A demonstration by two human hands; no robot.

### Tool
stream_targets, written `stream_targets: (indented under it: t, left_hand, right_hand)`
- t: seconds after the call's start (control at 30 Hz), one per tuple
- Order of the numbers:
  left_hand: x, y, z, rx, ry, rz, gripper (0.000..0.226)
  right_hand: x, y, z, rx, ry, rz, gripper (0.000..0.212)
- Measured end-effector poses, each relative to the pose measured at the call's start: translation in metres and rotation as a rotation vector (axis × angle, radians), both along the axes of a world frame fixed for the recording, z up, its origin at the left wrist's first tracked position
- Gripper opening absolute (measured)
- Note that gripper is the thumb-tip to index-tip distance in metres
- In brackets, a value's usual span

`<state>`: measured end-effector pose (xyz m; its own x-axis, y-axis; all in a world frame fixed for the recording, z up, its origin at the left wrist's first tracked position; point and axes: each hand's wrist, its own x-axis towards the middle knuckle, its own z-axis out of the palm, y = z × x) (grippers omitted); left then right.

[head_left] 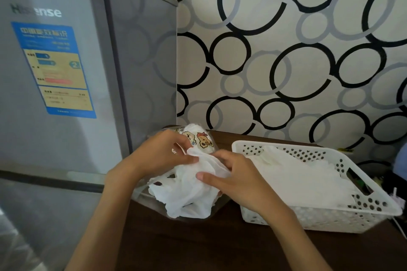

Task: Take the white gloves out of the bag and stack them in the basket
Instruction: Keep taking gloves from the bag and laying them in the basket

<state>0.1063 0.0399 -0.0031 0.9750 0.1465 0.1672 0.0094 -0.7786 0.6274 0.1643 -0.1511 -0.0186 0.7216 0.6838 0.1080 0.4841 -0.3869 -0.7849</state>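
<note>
While both hands work at the mouth of the clear plastic bag printed with cartoon bears (pixel 199 138), the step in hand looks to be freeing one thin white fabric glove (pixel 191 185) from the bunch. The left hand (pixel 160 154) has its grip closed on the crumpled white cloth at the bag's opening, thumb and fingers pinching a fold. The right hand (pixel 233 176) pinches the same cloth just beside it, thumb laid across the fabric. The loose bundle spills out over the bag toward the person, with some gloves apparently inside the bag behind the hands.

To do this well, I would judge it best to hold the bag and the rest of the bunch down with the left hand while the right draws a single glove clear, so that no others trail out with it. The glove should then be smoothed flat before it goes on the pile, since the cloth looks limp and likely to fold on itself.

The white perforated plastic basket (pixel 374 209) stands just to the right of the bag and already holds a layer of flat white gloves (pixel 297 174).

Everything rests on a dark brown wooden tabletop (pixel 198 244). A grey refrigerator with a blue energy label (pixel 66 86) stands at the left, and wallpaper patterned with black and grey rings (pixel 286 50) covers the wall behind.
</note>
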Motion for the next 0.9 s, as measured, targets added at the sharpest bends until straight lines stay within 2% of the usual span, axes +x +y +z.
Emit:
stream_targets:
  t: [0.13, 0.2, 0.27, 0.4, 0.47, 0.57, 0.67, 0.73, 0.8, 0.9]
  left_hand:
    - [-0.014, -0.002, 0.01, 0.042, -0.026, 0.09, 0.015]
    - [-0.025, -0.004, 0.018, 0.057, -0.139, 0.21, 0.027]
    - [-0.042, -0.016, 0.025, 0.14, -0.225, 0.301, 0.026]
    - [-0.065, -0.052, 0.009, 0.395, -0.24, 0.14, 0.013]
    - [-0.064, -0.056, -0.012, 0.586, -0.278, 0.021, 0.02]
    - [-0.054, -0.052, -0.029, 0.76, -0.233, -0.039, 0.048]
    - [-0.045, -0.044, -0.027, 0.866, -0.149, -0.034, 0.068]
    - [-0.04, -0.038, -0.027, 0.944, -0.105, -0.078, 0.068]
    - [-0.038, -0.038, -0.028, 1.01, -0.053, -0.119, 0.058]
    - [-0.034, -0.036, -0.035, 1.092, 0.078, -0.142, 0.049]
  right_hand:
    - [-0.006, 0.008, -0.003, -0.004, -0.06, -0.072, 0.02]
    - [-0.003, 0.007, -0.003, 0.023, -0.019, -0.101, 0.017]
    - [-0.001, 0.007, 0.001, 0.047, 0.065, -0.102, 0.012]
    - [0.004, 0.012, 0.003, 0.103, 0.15, -0.173, 0.017]
    - [0.005, 0.014, 0.003, 0.101, 0.118, -0.213, 0.021]
    - [0.005, 0.014, 0.001, 0.123, 0.036, -0.241, 0.031]
    - [0.004, 0.006, 0.004, 0.224, 0.036, -0.247, 0.025]
    - [0.008, -0.004, 0.011, 0.301, 0.033, -0.301, 0.018]
    - [0.015, -0.014, 0.018, 0.275, -0.048, -0.349, 0.016]
    - [0.023, -0.021, 0.021, 0.226, -0.042, -0.349, 0.018]
